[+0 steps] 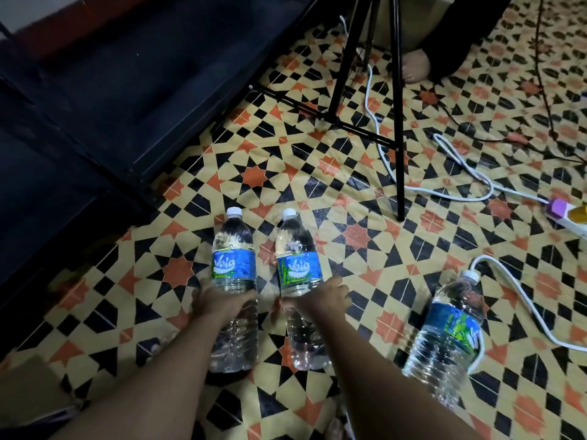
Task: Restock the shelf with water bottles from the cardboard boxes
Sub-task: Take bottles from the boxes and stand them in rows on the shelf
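Two clear water bottles with blue labels and white caps are held side by side over the patterned floor. My left hand [219,301] grips the left bottle [234,265] around its middle. My right hand [320,298] grips the right bottle [297,265] the same way. A third bottle [448,338] of the same kind lies on the floor to the right, apart from both hands. The dark shelf [95,100] fills the upper left, its boards bare where visible. A corner of a cardboard box [28,385] shows at the lower left.
A black tripod [397,122] stands on the tiles just beyond the bottles. White cables [457,160] snake across the floor to a power strip [568,214] at the right edge. Another person's bare foot [414,66] rests near the top.
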`<move>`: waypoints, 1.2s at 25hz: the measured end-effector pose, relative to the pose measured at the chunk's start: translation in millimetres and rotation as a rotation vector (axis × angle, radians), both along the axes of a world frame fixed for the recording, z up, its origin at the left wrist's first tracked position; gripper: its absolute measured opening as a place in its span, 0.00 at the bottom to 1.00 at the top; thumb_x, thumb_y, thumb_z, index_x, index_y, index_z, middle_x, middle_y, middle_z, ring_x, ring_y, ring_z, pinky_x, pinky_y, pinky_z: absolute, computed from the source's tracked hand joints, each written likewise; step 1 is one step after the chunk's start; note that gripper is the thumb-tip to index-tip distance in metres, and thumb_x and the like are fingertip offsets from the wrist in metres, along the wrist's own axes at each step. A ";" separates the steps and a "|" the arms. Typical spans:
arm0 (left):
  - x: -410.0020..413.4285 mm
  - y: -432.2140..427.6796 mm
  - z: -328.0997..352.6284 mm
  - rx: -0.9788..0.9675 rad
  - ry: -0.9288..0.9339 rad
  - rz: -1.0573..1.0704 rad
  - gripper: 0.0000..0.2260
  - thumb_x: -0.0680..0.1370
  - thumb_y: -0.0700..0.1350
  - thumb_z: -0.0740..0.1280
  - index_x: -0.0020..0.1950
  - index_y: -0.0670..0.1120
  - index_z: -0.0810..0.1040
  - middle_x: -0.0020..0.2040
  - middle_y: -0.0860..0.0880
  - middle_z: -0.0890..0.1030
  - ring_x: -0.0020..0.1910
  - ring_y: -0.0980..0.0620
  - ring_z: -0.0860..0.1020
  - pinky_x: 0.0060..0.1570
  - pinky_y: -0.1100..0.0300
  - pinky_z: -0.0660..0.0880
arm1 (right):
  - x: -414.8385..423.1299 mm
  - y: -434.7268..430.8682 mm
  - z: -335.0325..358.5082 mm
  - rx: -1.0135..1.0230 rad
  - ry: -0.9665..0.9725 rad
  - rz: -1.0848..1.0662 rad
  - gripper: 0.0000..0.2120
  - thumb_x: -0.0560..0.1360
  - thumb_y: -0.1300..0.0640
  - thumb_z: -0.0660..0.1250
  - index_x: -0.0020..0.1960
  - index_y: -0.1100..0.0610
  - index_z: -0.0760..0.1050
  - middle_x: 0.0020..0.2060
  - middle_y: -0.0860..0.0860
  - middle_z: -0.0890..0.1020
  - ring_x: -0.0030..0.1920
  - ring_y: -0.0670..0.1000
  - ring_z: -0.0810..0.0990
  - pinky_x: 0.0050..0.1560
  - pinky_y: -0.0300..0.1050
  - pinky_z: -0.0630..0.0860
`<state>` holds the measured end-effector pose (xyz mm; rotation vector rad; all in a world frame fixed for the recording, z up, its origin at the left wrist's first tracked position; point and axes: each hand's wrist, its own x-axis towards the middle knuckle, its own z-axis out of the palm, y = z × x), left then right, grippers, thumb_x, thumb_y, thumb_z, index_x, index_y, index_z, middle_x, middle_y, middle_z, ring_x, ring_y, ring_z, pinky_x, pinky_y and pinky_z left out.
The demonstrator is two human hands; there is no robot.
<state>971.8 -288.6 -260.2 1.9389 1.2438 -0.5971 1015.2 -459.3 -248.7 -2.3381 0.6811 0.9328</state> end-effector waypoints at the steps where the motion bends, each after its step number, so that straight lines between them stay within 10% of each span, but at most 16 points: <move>1: -1.4 -2.8 1.4 0.004 0.014 -0.017 0.52 0.63 0.56 0.82 0.78 0.44 0.56 0.73 0.36 0.66 0.70 0.34 0.69 0.67 0.42 0.71 | -4.0 0.4 1.6 -0.007 0.028 0.010 0.58 0.63 0.42 0.81 0.77 0.61 0.48 0.73 0.61 0.60 0.73 0.62 0.58 0.70 0.54 0.64; 7: -6.2 -16.7 -2.6 -0.085 0.056 0.000 0.65 0.60 0.55 0.84 0.81 0.42 0.41 0.79 0.36 0.57 0.77 0.36 0.60 0.74 0.44 0.63 | -18.1 6.9 -26.2 0.055 0.084 -0.007 0.57 0.54 0.35 0.81 0.72 0.59 0.60 0.69 0.59 0.67 0.70 0.60 0.64 0.69 0.52 0.67; 15: -11.1 -24.7 -0.6 -0.027 0.002 0.043 0.44 0.60 0.55 0.84 0.68 0.40 0.70 0.60 0.40 0.79 0.58 0.40 0.79 0.54 0.51 0.79 | -30.5 -9.4 -35.2 0.215 -0.061 -0.125 0.39 0.57 0.48 0.84 0.61 0.58 0.72 0.50 0.50 0.82 0.45 0.48 0.81 0.36 0.39 0.75; 19: -16.0 -32.1 10.1 0.000 -0.090 0.113 0.37 0.61 0.47 0.84 0.64 0.40 0.71 0.57 0.41 0.80 0.55 0.40 0.79 0.53 0.51 0.79 | -42.4 -20.9 -21.0 0.285 -0.097 -0.276 0.31 0.62 0.54 0.83 0.56 0.58 0.69 0.45 0.50 0.80 0.42 0.49 0.81 0.45 0.48 0.82; 23: -11.0 -39.9 54.8 0.036 -0.172 0.111 0.31 0.64 0.50 0.82 0.60 0.39 0.74 0.51 0.43 0.79 0.45 0.47 0.76 0.35 0.60 0.75 | -41.1 -24.0 23.1 0.420 -0.200 -0.312 0.43 0.58 0.54 0.85 0.68 0.58 0.69 0.57 0.56 0.80 0.51 0.55 0.82 0.46 0.45 0.81; 30: 18.2 -37.8 222.5 0.096 -0.716 0.151 0.30 0.58 0.50 0.85 0.53 0.43 0.75 0.48 0.47 0.81 0.49 0.47 0.81 0.44 0.61 0.75 | -2.7 -21.2 179.8 0.552 -0.644 -0.137 0.29 0.51 0.50 0.85 0.46 0.51 0.75 0.39 0.46 0.84 0.41 0.48 0.84 0.49 0.47 0.81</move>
